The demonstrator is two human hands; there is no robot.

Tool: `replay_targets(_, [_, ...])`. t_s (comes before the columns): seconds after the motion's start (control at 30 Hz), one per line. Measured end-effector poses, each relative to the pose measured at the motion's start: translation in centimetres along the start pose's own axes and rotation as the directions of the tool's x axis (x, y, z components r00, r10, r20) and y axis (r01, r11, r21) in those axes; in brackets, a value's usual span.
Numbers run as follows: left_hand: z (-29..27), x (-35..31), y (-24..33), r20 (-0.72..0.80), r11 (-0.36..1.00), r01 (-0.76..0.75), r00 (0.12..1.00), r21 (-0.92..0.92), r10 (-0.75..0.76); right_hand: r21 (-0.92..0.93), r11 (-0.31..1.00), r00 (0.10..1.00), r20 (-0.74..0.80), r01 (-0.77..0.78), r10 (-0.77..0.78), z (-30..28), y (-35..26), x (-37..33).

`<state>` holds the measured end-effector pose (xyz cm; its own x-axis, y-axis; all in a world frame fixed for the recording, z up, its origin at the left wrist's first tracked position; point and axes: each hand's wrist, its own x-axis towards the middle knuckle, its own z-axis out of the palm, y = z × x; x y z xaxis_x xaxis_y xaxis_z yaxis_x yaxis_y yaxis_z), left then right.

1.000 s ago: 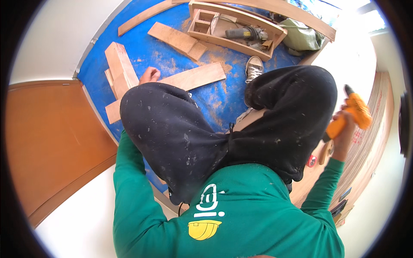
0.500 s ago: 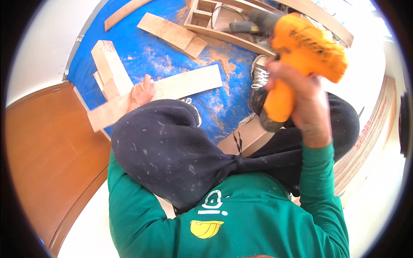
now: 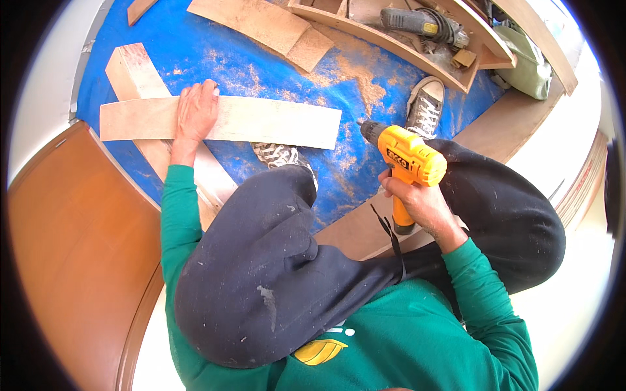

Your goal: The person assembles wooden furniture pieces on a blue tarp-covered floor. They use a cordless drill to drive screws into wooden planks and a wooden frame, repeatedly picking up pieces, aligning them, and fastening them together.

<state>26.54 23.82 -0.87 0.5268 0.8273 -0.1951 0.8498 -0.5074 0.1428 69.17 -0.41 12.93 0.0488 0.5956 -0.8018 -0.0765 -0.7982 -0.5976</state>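
Observation:
My right hand (image 3: 422, 207) is wrapped around the grip of an orange cordless drill (image 3: 412, 156). The drill's black chuck points up and left, toward the end of a pale wooden board (image 3: 277, 122), with a gap between them. Across that board lies my left hand (image 3: 196, 112), its fingers curled over the far edge. The board rests crosswise on a longer wooden beam (image 3: 138, 73), which runs from the upper left down toward my knee. The beam's near end is partly hidden by my leg.
A blue sheet (image 3: 225, 65) strewn with sawdust covers the floor. Another plank (image 3: 251, 23) lies farther off. At the upper right, a wooden tray (image 3: 391, 44) holds a corded power tool (image 3: 417, 23); a green bag (image 3: 525, 62) stands beside it. An orange-brown panel (image 3: 75, 247) stands at left.
The drill has come down and turned, its chuck now lower and nearer the board. My left hand and the board show farther forward, the board now more level across the beam.

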Motion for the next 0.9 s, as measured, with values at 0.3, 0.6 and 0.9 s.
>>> replay_targets(0.3, [4.9,-2.8,15.9,-0.169,0.774,-0.227,0.973,-0.591,0.156,0.181,0.966,0.981,-0.027,-0.185,0.193,1.5,0.9,2.9])
replay_targets(0.6, [6.0,-2.3,16.6,-0.157,0.710,-0.160,0.985,-0.685,0.071,0.048,0.982,0.983,0.019,-0.185,0.184,0.8,2.2,2.8])
replay_targets(0.9, [6.3,-2.4,16.1,-0.176,0.739,-0.175,0.981,-0.650,0.077,0.056,0.984,0.985,-0.009,-0.171,0.172,1.1,1.9,2.9])
